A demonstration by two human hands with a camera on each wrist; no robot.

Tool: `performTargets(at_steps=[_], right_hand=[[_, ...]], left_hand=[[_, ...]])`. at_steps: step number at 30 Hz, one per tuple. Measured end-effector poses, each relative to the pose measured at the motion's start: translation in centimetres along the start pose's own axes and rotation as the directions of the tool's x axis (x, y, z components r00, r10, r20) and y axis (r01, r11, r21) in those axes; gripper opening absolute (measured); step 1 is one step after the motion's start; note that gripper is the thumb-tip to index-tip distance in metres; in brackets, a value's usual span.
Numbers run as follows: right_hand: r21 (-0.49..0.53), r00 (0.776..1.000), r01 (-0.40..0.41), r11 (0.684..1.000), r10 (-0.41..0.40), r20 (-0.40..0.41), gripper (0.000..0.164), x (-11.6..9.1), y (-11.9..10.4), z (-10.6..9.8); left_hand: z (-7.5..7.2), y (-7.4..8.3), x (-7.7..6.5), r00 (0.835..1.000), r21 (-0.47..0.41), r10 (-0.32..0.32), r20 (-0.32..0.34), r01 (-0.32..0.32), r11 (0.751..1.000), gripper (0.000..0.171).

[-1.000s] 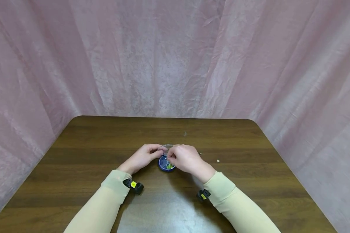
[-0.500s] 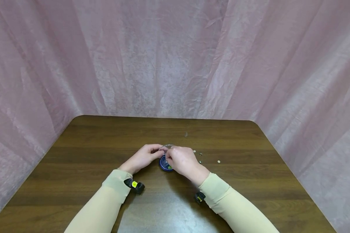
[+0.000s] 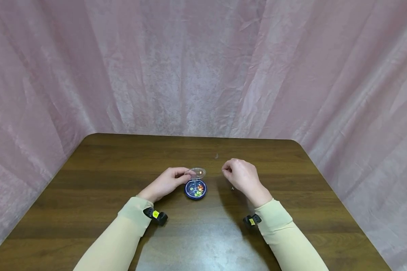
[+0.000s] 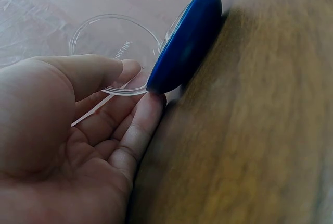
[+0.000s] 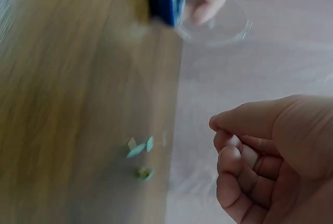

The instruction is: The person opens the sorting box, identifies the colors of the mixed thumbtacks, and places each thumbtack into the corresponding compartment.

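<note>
A round blue case (image 3: 195,198) with divided compartments sits mid-table, holding several small green and orange-red pieces. Its clear hinged lid (image 3: 199,173) stands raised at the back. My left hand (image 3: 164,183) pinches the lid's left side between thumb and fingers; in the left wrist view a finger also touches the blue base (image 4: 190,44). Apart from the case, to its right, my right hand (image 3: 243,176) hovers over the table. Its fingers are curled with the thumb against the index finger, and nothing shows between them in the right wrist view.
Small pale green and gold pieces (image 5: 137,150) lie on the wooden table (image 3: 122,154) below my right hand, blurred in its wrist view. A pink curtain (image 3: 190,75) hangs behind the table and along its sides.
My right hand has left the case and moved right, above the loose pieces, so the case's compartments now show. The left hand stays at the lid.
</note>
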State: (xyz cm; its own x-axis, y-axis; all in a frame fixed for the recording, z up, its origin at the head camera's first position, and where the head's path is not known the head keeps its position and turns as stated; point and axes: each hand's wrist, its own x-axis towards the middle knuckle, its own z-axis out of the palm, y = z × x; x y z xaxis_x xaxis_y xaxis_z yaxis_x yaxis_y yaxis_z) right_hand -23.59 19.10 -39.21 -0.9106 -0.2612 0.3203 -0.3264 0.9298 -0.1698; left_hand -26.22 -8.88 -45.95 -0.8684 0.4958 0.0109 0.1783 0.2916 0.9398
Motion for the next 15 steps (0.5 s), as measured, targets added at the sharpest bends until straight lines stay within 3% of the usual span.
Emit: performTargets(at_steps=[8, 15], right_hand=[[-0.025, 0.995, -0.05, 0.998, 0.052, 0.085, 0.011, 0.4, 1.4, 1.6], [-0.05, 0.989, -0.09, 0.995, 0.096, 0.112, 0.008, 0.6, 1.8, 2.4]], left_hand=[[-0.6, -0.1, -0.7, 1.0, 0.034, -0.001, -0.026, 0.001, 0.999, 0.028], [-0.3, 0.1, -0.9, 1.0, 0.019, 0.004, -0.016, -0.004, 1.0, 0.028]])
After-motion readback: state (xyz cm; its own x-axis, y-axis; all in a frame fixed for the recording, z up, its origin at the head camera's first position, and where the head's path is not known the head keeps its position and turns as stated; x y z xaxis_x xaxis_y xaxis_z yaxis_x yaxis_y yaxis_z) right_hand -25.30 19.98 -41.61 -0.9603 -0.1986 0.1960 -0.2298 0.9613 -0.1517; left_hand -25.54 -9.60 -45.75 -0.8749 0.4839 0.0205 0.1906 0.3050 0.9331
